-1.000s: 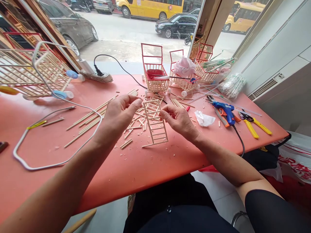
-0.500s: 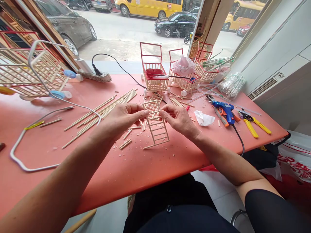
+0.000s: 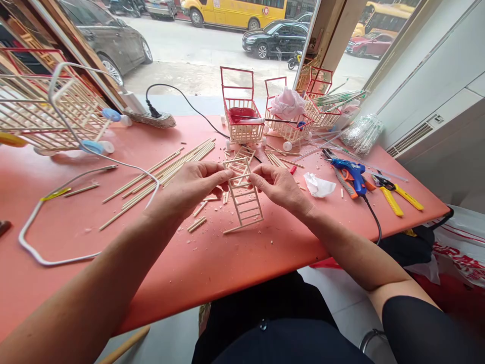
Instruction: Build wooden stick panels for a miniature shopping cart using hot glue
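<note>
A small ladder-like frame of thin wooden sticks (image 3: 248, 208) hangs between my two hands over the pink table. My left hand (image 3: 202, 179) pinches its upper part from the left, thumb pressed against the fingers. On the other side, my right hand (image 3: 275, 184) pinches the frame near the same height. Behind and partly below it lie more joined sticks (image 3: 246, 151), and which of them belong to the held frame is hard to tell. Short cut sticks (image 3: 197, 224) and crumbs lie just left of the frame.
Long sticks (image 3: 162, 172) lie to the left, near a white cable (image 3: 26, 242). Small stick carts (image 3: 244, 129) stand at the back. A blue glue gun (image 3: 352, 172), yellow-handled pliers (image 3: 392, 199) and crumpled tissue (image 3: 319, 185) are on the right. A large stick cart (image 3: 49, 111) stands far left.
The view has shifted very slightly. Both hands keep their pinch on the stick frame, nearly in the same place.
</note>
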Demonstrator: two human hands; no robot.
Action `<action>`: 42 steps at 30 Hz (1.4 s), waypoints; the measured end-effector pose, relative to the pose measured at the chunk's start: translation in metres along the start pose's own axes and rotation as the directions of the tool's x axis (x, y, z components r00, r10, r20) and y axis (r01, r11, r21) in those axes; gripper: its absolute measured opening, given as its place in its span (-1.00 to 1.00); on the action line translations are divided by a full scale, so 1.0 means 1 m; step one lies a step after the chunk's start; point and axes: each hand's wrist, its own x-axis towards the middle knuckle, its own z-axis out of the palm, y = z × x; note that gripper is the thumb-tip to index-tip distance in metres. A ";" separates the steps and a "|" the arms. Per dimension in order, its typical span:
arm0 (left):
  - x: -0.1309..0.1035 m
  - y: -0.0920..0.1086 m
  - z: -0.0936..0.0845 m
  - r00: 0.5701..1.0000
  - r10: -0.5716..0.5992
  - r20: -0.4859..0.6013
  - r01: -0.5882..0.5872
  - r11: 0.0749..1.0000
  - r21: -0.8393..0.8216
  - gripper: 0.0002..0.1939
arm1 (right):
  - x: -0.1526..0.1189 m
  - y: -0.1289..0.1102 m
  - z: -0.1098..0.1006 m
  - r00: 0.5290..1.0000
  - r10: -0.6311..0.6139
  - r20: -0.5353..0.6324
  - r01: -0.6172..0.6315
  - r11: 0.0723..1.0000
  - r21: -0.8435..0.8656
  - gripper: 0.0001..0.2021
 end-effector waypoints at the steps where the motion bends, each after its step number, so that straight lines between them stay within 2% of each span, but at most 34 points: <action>1: 0.000 0.000 0.000 1.000 -0.004 0.002 0.004 1.000 -0.006 -0.67 | 0.000 0.000 0.000 1.000 0.005 0.006 -0.005 1.000 -0.003 -0.56; 5: 0.000 0.001 0.001 1.000 -0.009 -0.003 0.009 1.000 -0.015 -0.65 | 0.001 0.001 -0.001 1.000 0.010 -0.004 -0.010 1.000 -0.029 -0.49; 10: -0.002 0.002 0.001 1.000 -0.017 0.017 0.017 1.000 -0.012 -0.61 | 0.002 0.003 -0.001 0.999 0.030 -0.011 -0.030 0.999 -0.029 -0.50; 16: -0.001 -0.001 -0.004 0.997 0.001 0.071 -0.008 0.994 0.106 -0.68 | 0.002 0.003 -0.002 0.997 0.066 0.035 -0.069 0.993 0.100 -0.54; 22: 0.000 -0.002 -0.004 0.995 -0.019 0.095 0.007 0.992 0.123 -0.71 | 0.002 0.002 -0.001 0.992 0.110 0.068 -0.121 0.977 0.178 -0.55; 30: 0.000 0.000 -0.002 0.995 -0.065 0.072 0.058 0.993 0.102 -0.76 | 0.002 0.002 -0.001 0.989 0.137 0.060 -0.146 0.972 0.186 -0.55; 42: -0.001 0.004 0.002 0.993 -0.112 0.029 0.108 0.988 0.109 -0.81 | 0.002 0.005 0.000 0.995 0.097 0.035 -0.102 0.981 0.166 -0.60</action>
